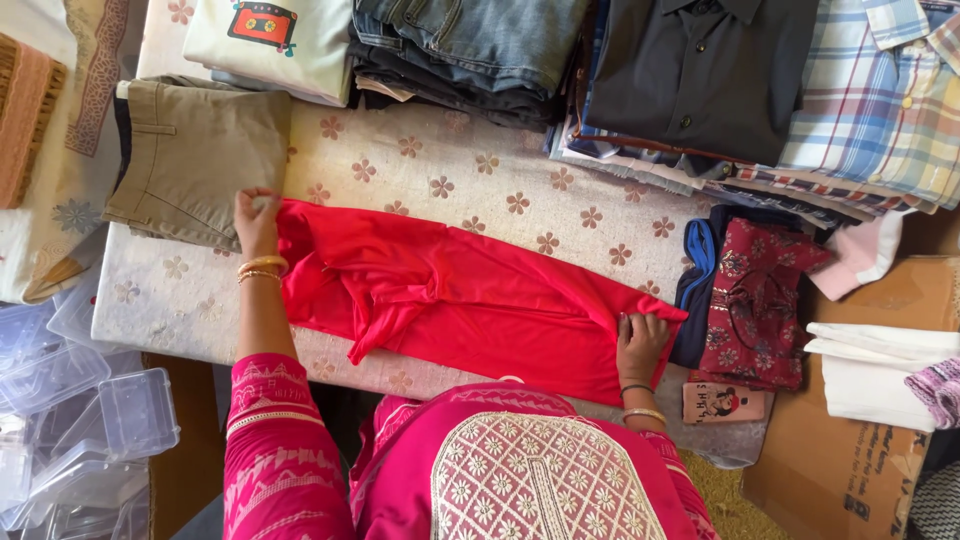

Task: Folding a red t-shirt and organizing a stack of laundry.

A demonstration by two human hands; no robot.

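Note:
A bright red garment [470, 295] lies stretched out lengthwise across a table covered with a cream cloth [470, 175] printed with small flowers. My left hand [256, 222] pinches the garment's left end, next to a folded khaki pair of trousers [200, 160]. My right hand [640, 342] grips the garment's right end, close to a dark red patterned garment [755, 300] lying on a blue one. Both wrists carry bangles.
Stacks of folded clothes line the far side: a white printed shirt [275, 40], jeans [470, 50], a black shirt [700, 70], plaid shirts [880, 100]. Clear plastic boxes [70, 410] sit low left. A cardboard box [850, 450] with white cloth is at right. A small pink case [725, 402] lies near my right wrist.

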